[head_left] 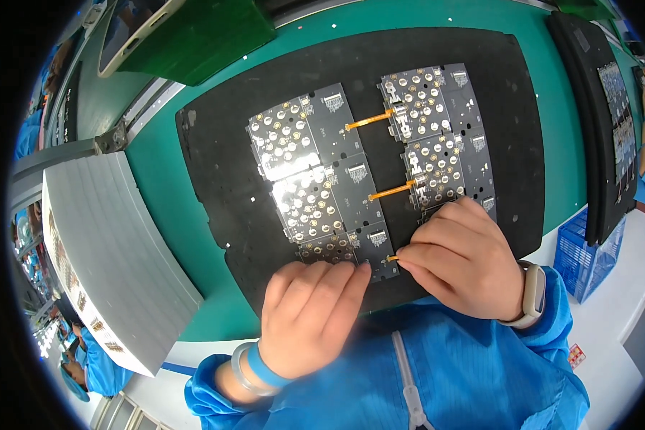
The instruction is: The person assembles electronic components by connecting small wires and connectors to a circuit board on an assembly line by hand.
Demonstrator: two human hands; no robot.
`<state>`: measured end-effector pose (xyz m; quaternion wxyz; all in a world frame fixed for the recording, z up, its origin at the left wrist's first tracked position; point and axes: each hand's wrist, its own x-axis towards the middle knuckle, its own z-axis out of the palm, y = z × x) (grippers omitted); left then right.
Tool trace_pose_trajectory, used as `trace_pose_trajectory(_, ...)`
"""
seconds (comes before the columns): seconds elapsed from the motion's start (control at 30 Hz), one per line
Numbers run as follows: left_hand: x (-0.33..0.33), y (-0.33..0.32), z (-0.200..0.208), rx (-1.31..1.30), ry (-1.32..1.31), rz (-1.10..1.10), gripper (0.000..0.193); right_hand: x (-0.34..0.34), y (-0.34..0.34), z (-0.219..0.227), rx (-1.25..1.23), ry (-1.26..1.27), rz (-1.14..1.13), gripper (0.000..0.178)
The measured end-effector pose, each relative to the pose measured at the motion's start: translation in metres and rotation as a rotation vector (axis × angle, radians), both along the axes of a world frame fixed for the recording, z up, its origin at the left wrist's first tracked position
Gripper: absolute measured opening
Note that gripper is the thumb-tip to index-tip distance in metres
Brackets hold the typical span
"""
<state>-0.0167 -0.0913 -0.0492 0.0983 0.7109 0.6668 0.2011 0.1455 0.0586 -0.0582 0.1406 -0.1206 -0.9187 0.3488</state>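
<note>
A left circuit board panel [342,137] and a right one [451,107] lie side by side on a black mat [229,143]. Both carry rows of shiny round contacts. An upper orange flex cable [369,121] and a middle one [392,191] bridge the panels. My right hand [466,258] pinches a third orange flex cable [393,258], whose left end meets the lowest board of the left panel; the rest is behind my fingers. My left hand [312,308] is bent, its fingertips pressed on that panel's lower edge, which they partly hide.
A green mat [158,193] spreads under the black one. To the left stands a thick white stack of sheets or trays [115,251]. A green box-like object [201,43] is at the upper left. Another black mat with boards [584,129] and a blue basket [588,251] lie right. Co-workers sit at both sides.
</note>
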Motion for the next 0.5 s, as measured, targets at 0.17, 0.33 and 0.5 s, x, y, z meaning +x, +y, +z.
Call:
trace_pose_trajectory(0.17,0.0068,-0.0034,-0.0053,0.020,0.167,-0.002,0.039,-0.0012,-0.0009,-0.0001,0.007,-0.015,-0.005,0.019)
trace_pose_trajectory(0.33,0.0075,-0.0033,-0.0058,0.018,0.207,-0.014,0.039,-0.0006,-0.0017,0.0003,0.013,-0.021,-0.012,0.018)
trace_pose_trajectory(0.5,0.0073,-0.0037,-0.0066,0.022,0.225,-0.027,0.040,-0.0007,-0.0028,-0.0002,0.015,-0.026,-0.017,0.018)
